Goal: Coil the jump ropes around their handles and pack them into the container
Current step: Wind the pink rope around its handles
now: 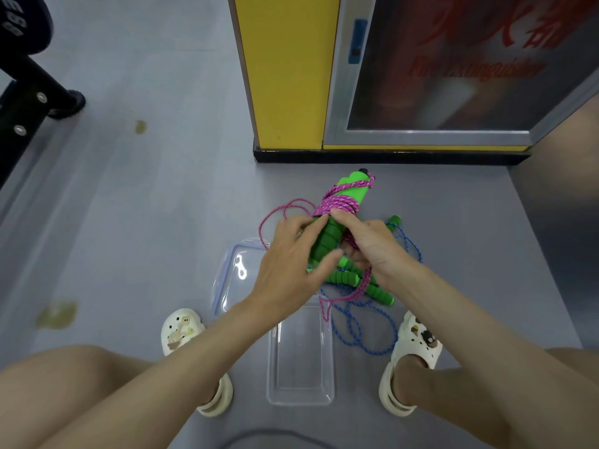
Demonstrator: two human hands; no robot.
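Grey floor (146, 222). Left hand (291, 254) grips the green handles (325, 239), long axis pointing away from the body. Right hand (372, 244) pinches the pink rope (337, 204) at the coil. Clear container (299, 398) sits directly below; blue rope (356, 335) lies loose beside it.

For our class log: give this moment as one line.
left hand grips green handles; right hand holds pink rope; clear container empty; blue rope uncoiled

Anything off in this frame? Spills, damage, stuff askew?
Two yellowish marks on the grey floor at left look like old spills: a large stain nearer the camera and a small stain farther off. The blue rope lies loosely tangled beside the clear container. Nothing looks damaged.
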